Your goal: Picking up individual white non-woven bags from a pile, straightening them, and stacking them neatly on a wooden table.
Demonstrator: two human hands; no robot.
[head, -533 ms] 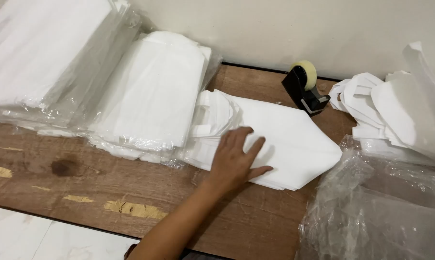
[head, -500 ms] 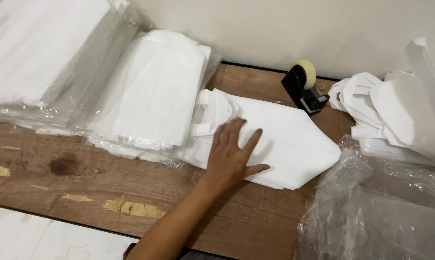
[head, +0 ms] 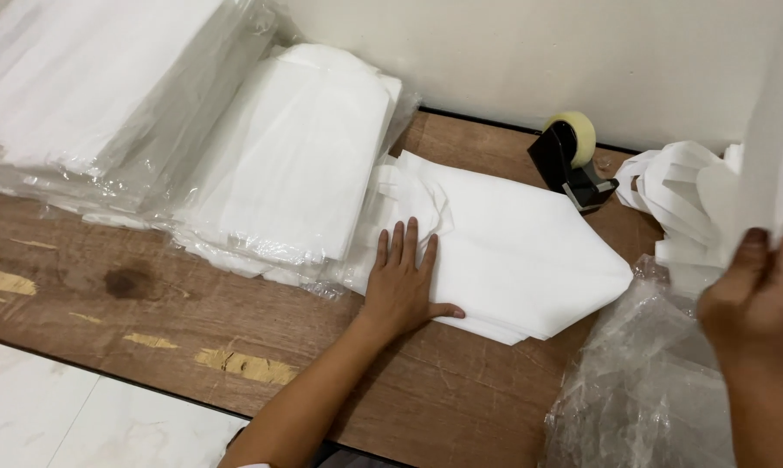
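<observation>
My left hand (head: 402, 282) lies flat, fingers spread, on the near left part of a small pile of folded white fabric bags (head: 513, 247) on the wooden table (head: 149, 303). My right hand (head: 760, 290) is raised at the right edge and grips a white fabric bag (head: 777, 165) that hangs in front of the camera. Below that hand sits crumpled clear plastic wrap (head: 651, 390).
A tall stack of white bags in plastic (head: 300, 160) sits left of the pile, and a larger wrapped stack (head: 80, 87) fills the far left. A black tape dispenser with a yellowish roll (head: 569, 156) stands by the wall. Loose white bags (head: 686, 199) lie at right.
My left hand has slid toward the left end of the folded pile. My right hand has come up into view at the right, holding a white bag.
</observation>
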